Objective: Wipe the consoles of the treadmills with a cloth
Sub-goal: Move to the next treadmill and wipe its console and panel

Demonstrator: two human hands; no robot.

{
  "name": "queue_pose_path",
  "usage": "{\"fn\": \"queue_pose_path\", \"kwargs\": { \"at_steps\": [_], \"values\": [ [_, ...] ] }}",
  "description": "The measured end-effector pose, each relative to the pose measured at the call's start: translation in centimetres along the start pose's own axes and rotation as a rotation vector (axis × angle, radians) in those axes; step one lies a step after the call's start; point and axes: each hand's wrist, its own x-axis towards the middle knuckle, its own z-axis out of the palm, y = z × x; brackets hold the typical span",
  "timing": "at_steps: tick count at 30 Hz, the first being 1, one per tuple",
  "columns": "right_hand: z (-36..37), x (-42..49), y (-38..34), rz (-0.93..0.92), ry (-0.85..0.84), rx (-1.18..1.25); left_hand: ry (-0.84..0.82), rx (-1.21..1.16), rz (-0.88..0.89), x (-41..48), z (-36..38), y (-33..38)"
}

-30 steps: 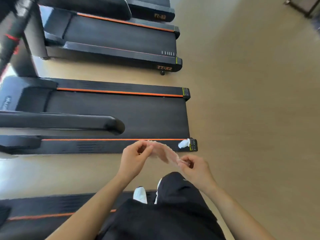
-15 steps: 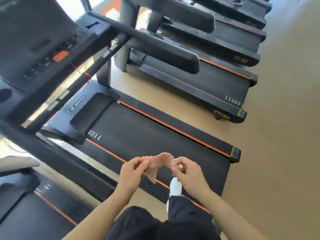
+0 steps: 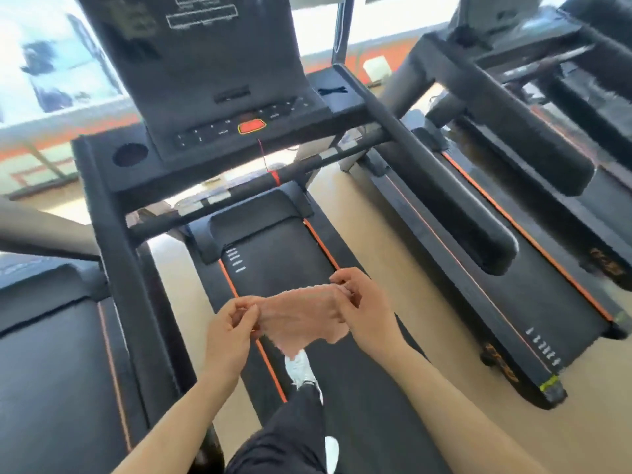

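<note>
- Person stands on the middle treadmill's belt [image 3: 284, 261], facing its console [image 3: 219, 80].
- Pale pink cloth [image 3: 301, 316] is held up in the air betw. both hands, over the belt and above the left orange stripe of the deck. It's well short of the console and not touching it.
- Left hand [image 3: 232, 323]: thumb and fingers pinch the cloth's left edge.
- Right hand [image 3: 366, 316]: fingers curled round the cloth's right edge, a bit higher than the left hand.
- Cloth is pulled fairly flat along the top; its lower edge hangs loose and ragged.
- White shoe [image 3: 299, 367] sits on the belt just under the cloth, next to the left stripe; black trouser leg [image 3: 290, 439] above it.
- Console is dark, tilted, with a row of small buttons along its bottom edge and a red stop button [image 3: 252, 126] at the middle of that edge.
- Thin red cord [image 3: 265, 159] runs from the stop button down to the crossbar [image 3: 260, 186].
- Round cup holder [image 3: 130, 154] at the console tray's left corner.
- Padded handrail [image 3: 444, 200] runs along the right side.
- More treadmills on either side: one left [image 3: 51, 354], one right [image 3: 513, 302]; tan floor [image 3: 444, 388] betw. them.
</note>
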Motion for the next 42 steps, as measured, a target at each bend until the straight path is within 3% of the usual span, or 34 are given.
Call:
{"fn": "queue_pose_path", "kwargs": {
  "at_steps": [7,17,25,31,35,39,42],
  "values": [
    [4.3,14.2,-4.5,-0.148,-0.131,-0.075,0.171,-0.157,0.087,11.0,-1.9,4.6],
    [10.6,34.6,-16.6,-0.522,-0.218,-0.126,0.423,-0.36,0.2,25.2,-5.6,15.0],
    [15.0,50.1,-25.8,-0.79,-0.254,-0.184,0.578,-0.189,0.288,37.7,-8.9,22.6],
    [20.3,59.9,-28.2,-1.057,-0.367,-0.3,0.8,-0.168,0.167,46.5,-9.2,25.3],
    [25.1,63.1,-28.0,-1.368,-0.47,-0.524,0.926,-0.158,0.044,50.1,-9.6,25.7],
    [28.1,64.6,-26.5,-1.544,-0.487,-0.906,0.894,-0.21,-0.025,51.5,-9.9,25.0],
    [29.2,65.8,-25.8,-1.667,-0.46,-1.033,0.898,-0.258,-0.025,52.3,-10.0,23.9]
  ]
}}
